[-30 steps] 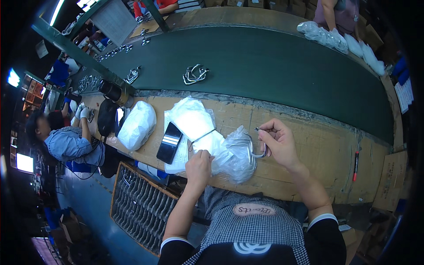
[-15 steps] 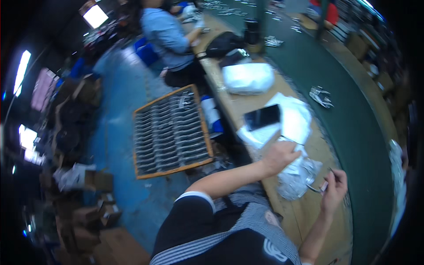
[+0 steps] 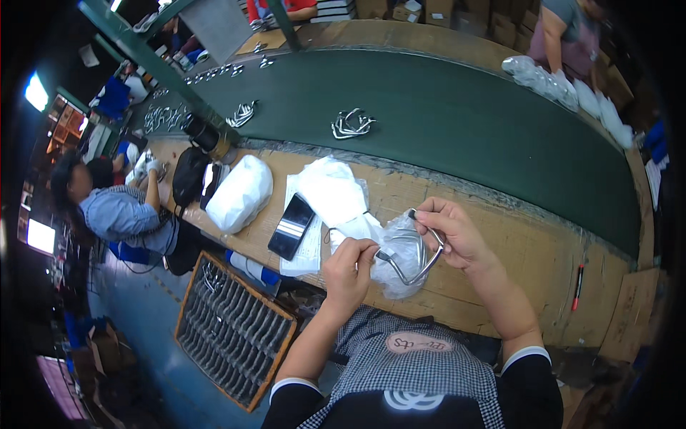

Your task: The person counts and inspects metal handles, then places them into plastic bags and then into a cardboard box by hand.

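My right hand [image 3: 457,236] and my left hand [image 3: 348,268] both grip a bent metal rod part [image 3: 421,254], one at each end. They hold it just above the brown workbench [image 3: 529,250]. Under it lies a crumpled clear plastic bag [image 3: 396,254]. A white plastic bag [image 3: 332,189] and a black phone [image 3: 291,227] on a paper sheet lie just left of my left hand.
A green conveyor belt [image 3: 464,114] runs behind the bench with bundles of metal parts [image 3: 350,124] on it. A full white bag [image 3: 241,193] and a black bag [image 3: 189,175] lie to the left. A crate of metal parts [image 3: 229,329] sits on the floor. A seated person [image 3: 118,207] works at left; another person [image 3: 564,28] stands across the belt. A red pen [image 3: 577,286] lies at right.
The view swung left toward the floor crate and back to the bench. Both hands now hold the metal part together over the clear bag.
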Demonstrator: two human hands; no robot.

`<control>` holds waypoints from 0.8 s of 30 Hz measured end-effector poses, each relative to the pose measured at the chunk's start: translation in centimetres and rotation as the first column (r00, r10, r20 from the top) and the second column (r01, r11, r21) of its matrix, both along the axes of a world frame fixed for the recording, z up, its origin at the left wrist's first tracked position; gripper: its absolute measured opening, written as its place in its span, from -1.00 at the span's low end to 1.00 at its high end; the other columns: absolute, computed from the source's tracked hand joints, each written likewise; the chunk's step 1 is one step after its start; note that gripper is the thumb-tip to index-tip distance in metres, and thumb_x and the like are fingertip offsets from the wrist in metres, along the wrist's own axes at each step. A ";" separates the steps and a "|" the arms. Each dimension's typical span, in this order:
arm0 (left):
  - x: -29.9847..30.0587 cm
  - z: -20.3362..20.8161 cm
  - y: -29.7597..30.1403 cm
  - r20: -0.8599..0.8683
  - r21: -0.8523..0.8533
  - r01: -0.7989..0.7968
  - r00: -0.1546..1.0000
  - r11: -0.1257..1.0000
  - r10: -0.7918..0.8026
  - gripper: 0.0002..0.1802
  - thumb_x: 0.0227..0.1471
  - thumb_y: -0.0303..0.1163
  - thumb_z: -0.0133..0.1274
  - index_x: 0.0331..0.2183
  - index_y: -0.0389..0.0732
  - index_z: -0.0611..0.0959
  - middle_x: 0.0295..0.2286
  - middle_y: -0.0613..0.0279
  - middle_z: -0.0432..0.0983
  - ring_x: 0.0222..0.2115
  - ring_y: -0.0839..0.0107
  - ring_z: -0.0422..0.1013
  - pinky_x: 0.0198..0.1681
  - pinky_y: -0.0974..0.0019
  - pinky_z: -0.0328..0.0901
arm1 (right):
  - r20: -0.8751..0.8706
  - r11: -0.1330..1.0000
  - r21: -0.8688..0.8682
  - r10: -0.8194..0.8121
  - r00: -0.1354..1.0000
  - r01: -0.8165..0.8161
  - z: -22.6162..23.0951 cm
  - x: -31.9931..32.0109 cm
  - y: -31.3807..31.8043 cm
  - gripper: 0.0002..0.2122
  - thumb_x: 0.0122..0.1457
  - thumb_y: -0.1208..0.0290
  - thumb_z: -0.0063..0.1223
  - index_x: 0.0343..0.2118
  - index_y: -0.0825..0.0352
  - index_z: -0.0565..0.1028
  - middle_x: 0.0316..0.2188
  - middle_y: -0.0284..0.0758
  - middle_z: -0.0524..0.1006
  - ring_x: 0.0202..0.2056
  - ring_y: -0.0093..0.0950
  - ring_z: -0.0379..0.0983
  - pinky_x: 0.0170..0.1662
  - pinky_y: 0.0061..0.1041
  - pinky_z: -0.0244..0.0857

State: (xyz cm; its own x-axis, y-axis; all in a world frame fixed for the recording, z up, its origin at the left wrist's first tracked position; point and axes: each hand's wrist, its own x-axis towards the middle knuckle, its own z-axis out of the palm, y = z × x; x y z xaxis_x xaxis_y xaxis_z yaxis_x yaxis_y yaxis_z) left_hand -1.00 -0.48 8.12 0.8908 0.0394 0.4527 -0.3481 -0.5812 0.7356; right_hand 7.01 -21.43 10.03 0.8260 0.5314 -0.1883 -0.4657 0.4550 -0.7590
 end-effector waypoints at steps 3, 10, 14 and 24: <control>-0.1 -0.1 -0.2 -0.033 -0.083 -0.019 0.999 0.996 0.016 -0.85 -0.04 -0.59 0.21 -0.34 -0.34 0.60 -0.52 0.13 0.47 -0.56 0.32 0.44 -0.49 0.33 0.30 | 0.026 0.999 -0.029 -0.033 0.999 0.033 0.3 -0.5 -0.4 -0.93 0.23 0.48 0.06 -0.35 0.36 0.44 -0.52 -0.36 0.52 -0.70 -0.71 0.39 -0.76 -0.80 0.06; 0.1 0.7 2.6 -0.052 0.165 -0.137 0.988 0.977 0.147 -0.82 -0.03 -0.64 0.12 -0.29 -0.35 0.60 -0.41 0.04 0.48 -0.47 0.18 0.44 -0.39 0.24 0.33 | 0.027 0.997 -0.017 -0.070 0.997 0.070 -0.5 -1.1 -1.6 -0.93 0.23 0.49 0.05 -0.34 0.35 0.44 -0.52 -0.37 0.52 -0.69 -0.71 0.39 -0.76 -0.80 0.08; 2.4 0.5 6.4 0.130 0.245 -0.452 0.892 0.858 0.433 -0.79 0.01 -0.61 0.07 -0.23 -0.32 0.59 -0.38 0.05 0.44 -0.31 0.11 0.40 -0.25 0.15 0.28 | 0.030 0.991 -0.034 -0.128 0.991 0.129 -0.9 -1.3 -2.5 -0.94 0.23 0.49 0.05 -0.34 0.35 0.43 -0.53 -0.38 0.52 -0.69 -0.70 0.39 -0.76 -0.80 0.08; 2.3 -6.2 1.6 -0.219 0.691 0.119 0.974 0.713 0.049 -0.53 -0.14 -0.30 0.30 -0.17 -0.27 0.53 -0.28 0.01 0.48 -0.29 0.03 0.45 -0.26 0.12 0.31 | 0.032 0.987 -0.022 -0.157 0.987 0.157 -1.1 -1.7 -2.7 -0.94 0.22 0.50 0.06 -0.34 0.35 0.43 -0.53 -0.37 0.52 -0.70 -0.69 0.40 -0.77 -0.78 0.08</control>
